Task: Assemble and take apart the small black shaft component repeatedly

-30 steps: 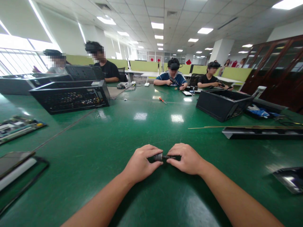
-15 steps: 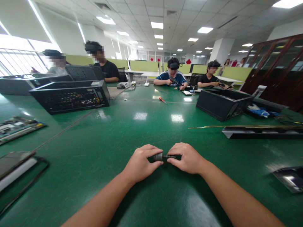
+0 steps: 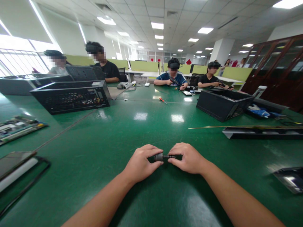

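Note:
Between my two hands, low over the green table, lies a small dark cylinder with a grey metal collar and a thin ridged shaft. My left hand grips the thick cylinder end between thumb and fingers, hiding its far end. On the shaft side, my right hand has its thumb and fingertips closed about the ridged part. What exact kind of part this is, I cannot make out. The shaft points right, towards my right palm.
Black computer cases stand at left and right. A circuit board lies left, a long dark metal channel right. An orange-handled screwdriver lies ahead. Co-workers sit across the table, one holding a power tool.
My right fingertips have shifted very slightly to the right along the shaft. My left hand stays in place.

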The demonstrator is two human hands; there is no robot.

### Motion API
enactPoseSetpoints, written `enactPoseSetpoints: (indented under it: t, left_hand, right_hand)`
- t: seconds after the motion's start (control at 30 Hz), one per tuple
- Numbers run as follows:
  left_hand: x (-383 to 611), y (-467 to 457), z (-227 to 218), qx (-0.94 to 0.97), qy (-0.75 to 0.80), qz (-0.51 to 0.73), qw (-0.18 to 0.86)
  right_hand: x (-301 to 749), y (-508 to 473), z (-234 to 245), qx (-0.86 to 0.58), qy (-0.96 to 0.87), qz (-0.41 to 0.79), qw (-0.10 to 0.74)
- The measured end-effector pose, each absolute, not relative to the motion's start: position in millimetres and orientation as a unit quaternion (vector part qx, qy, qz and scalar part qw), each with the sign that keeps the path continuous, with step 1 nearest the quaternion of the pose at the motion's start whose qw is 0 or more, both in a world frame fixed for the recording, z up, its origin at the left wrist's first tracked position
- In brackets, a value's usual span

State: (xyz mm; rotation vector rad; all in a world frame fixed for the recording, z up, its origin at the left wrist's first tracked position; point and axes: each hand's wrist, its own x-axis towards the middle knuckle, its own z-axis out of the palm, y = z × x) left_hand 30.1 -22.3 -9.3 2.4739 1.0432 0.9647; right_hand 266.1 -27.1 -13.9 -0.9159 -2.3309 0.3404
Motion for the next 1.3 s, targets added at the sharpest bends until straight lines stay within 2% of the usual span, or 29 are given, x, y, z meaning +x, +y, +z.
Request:
enactPoseSetpoints:
  t: [1.3]
  left_hand:
    - [29.4,-22.9,-6.5,0.855,0.362,0.347,0.132]
  right_hand:
    - [273.0,-27.1,-10.0,-0.364,-0.879,0.122,0.284]
